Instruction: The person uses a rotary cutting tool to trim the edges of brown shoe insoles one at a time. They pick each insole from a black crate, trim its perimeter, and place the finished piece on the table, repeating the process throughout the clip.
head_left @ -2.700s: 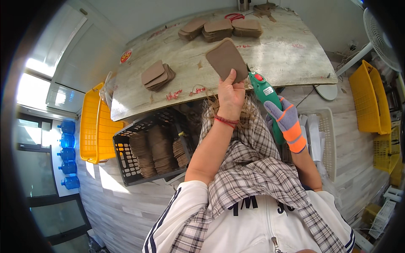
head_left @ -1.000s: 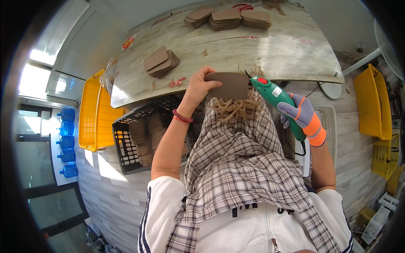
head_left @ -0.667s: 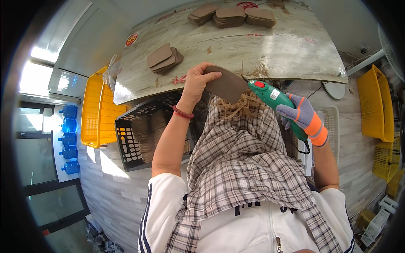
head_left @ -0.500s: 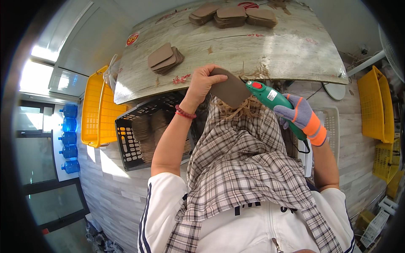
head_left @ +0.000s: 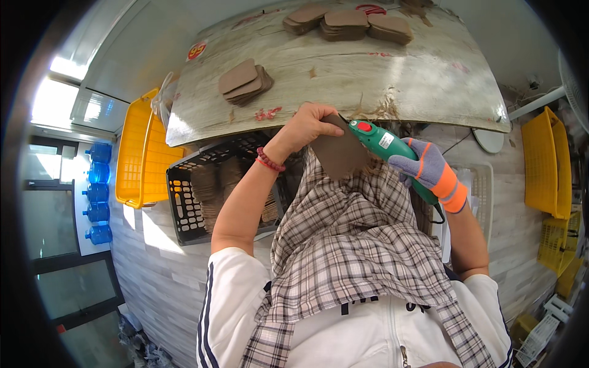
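Note:
My bare left hand [head_left: 307,129], a red bead bracelet at its wrist, pinches a flat brown pad [head_left: 338,156] between thumb and fingers. The pad hangs above my lap, just off the table's front edge. In a grey and orange glove, my right hand [head_left: 426,170] is wrapped round a green corded power tool [head_left: 381,141] with a red switch. Its tip lies at the pad's upper right edge; whether it touches cannot be made out. Thin brown trimmings [head_left: 371,164] lie on the plaid apron [head_left: 350,245] beneath, partly hidden by the pad.
On the wood-patterned table [head_left: 294,86] sit a small stack of brown pads [head_left: 245,81] and several larger stacks [head_left: 345,26] farther back. A black crate [head_left: 184,211] holding more pads stands at left, beside a yellow basket [head_left: 144,153]. Yellow crates [head_left: 546,162] stand at right.
The pad has turned in my left hand and its lower end now hangs farther left. The tool in my right hand has shifted slightly left, along with its tip.

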A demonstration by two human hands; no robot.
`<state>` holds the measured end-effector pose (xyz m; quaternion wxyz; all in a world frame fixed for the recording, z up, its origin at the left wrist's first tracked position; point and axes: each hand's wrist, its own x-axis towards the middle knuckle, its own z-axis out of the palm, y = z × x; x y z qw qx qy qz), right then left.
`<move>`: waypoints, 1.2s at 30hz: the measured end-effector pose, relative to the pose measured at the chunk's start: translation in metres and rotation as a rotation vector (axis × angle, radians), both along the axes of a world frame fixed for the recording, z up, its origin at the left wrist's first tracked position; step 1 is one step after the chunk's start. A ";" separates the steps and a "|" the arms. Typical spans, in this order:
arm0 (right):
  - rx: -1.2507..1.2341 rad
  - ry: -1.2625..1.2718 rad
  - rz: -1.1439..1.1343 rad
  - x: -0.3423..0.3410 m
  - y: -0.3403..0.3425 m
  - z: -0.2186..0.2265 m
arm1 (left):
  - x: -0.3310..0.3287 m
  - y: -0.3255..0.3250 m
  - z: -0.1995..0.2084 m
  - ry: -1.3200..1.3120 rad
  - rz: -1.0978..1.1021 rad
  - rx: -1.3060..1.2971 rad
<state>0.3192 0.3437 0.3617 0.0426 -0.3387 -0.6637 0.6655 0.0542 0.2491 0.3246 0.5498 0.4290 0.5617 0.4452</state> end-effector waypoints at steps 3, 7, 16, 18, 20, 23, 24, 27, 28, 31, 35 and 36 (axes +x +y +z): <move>0.013 0.039 0.008 -0.011 -0.004 -0.004 | -0.002 -0.003 -0.005 0.007 -0.001 0.014; 0.001 0.073 -0.011 -0.026 -0.006 -0.010 | -0.010 -0.009 -0.012 0.110 0.080 0.095; -0.070 0.072 -0.155 -0.006 0.013 -0.026 | -0.238 -0.024 -0.028 0.072 1.020 0.210; -0.081 0.053 -0.187 -0.003 0.014 -0.031 | -0.253 -0.018 -0.033 0.188 0.991 0.131; -0.074 0.026 -0.221 0.000 0.016 -0.035 | -0.251 -0.007 -0.042 1.066 1.033 0.085; -0.058 0.011 -0.224 0.005 0.019 -0.039 | -0.246 0.011 -0.033 1.529 0.920 0.195; -0.051 0.005 -0.222 0.006 0.021 -0.041 | -0.250 0.017 -0.031 1.537 0.877 0.263; -0.009 -0.006 -0.247 0.005 0.023 -0.043 | -0.280 0.045 -0.026 1.433 0.664 0.034; 0.008 -0.008 -0.253 0.005 0.024 -0.043 | -0.289 0.053 -0.027 1.418 0.628 -0.064; -0.027 0.016 -0.290 0.008 0.025 -0.046 | -0.316 0.079 -0.030 1.380 0.495 -0.209; -0.116 -0.009 -0.331 0.011 0.029 -0.046 | -0.325 0.167 -0.033 1.243 0.466 -0.075; -0.110 -0.009 -0.339 0.014 0.032 -0.047 | -0.310 0.198 -0.029 1.182 0.502 -0.054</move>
